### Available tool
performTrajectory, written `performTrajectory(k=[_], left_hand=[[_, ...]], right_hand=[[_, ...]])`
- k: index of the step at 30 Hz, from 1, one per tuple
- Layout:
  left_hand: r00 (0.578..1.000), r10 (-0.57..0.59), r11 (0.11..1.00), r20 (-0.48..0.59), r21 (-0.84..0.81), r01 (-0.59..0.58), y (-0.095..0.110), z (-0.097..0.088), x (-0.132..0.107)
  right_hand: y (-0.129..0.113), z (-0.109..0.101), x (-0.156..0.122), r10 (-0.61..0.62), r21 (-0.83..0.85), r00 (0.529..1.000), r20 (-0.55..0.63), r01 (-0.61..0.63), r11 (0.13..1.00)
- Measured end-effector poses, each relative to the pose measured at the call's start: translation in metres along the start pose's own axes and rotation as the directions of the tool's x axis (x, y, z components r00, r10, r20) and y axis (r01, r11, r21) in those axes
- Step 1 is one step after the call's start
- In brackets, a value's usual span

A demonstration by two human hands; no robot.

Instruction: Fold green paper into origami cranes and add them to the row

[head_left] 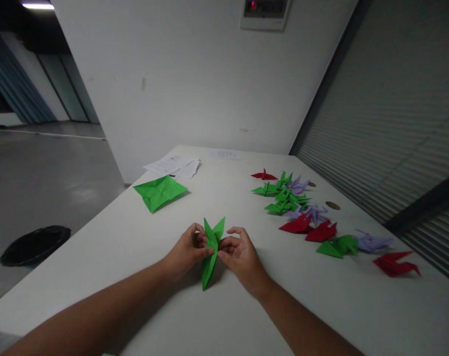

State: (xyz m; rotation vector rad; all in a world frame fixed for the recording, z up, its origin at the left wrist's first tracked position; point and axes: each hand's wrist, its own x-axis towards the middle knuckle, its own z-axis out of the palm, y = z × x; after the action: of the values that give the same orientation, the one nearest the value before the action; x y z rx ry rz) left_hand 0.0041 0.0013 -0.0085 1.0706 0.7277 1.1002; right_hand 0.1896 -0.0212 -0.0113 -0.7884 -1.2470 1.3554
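A green paper fold, long and pointed at both ends, lies on the white table in front of me. My left hand pinches its left side at the middle. From the other side my right hand pinches the same middle part. Two pointed flaps stick up above my fingers.
A creased green square sheet lies further back on the left. White printed papers sit near the far edge. Several folded paper cranes, red, green and lilac, spread along the right side. A black round object lies on the floor at left.
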Motion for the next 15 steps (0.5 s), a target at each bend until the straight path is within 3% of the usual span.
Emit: performTrajectory(k=[10, 15], left_hand=[[0.998, -0.061, 0.996, -0.019, 0.068, 0.062, -0.0018, -0.0053, 0.0025], [0.999, -0.034, 0.996, 0.004, 0.080, 0.034, -0.0021, -0.0063, 0.0023]], right_hand=[[0.0026, -0.0025, 0.0025, 0.065, 0.006, 0.998, -0.002, -0.065, 0.998], [-0.0021, -0.0001, 0.0017, 0.079, 0.042, 0.996, 0.032, -0.080, 0.996]])
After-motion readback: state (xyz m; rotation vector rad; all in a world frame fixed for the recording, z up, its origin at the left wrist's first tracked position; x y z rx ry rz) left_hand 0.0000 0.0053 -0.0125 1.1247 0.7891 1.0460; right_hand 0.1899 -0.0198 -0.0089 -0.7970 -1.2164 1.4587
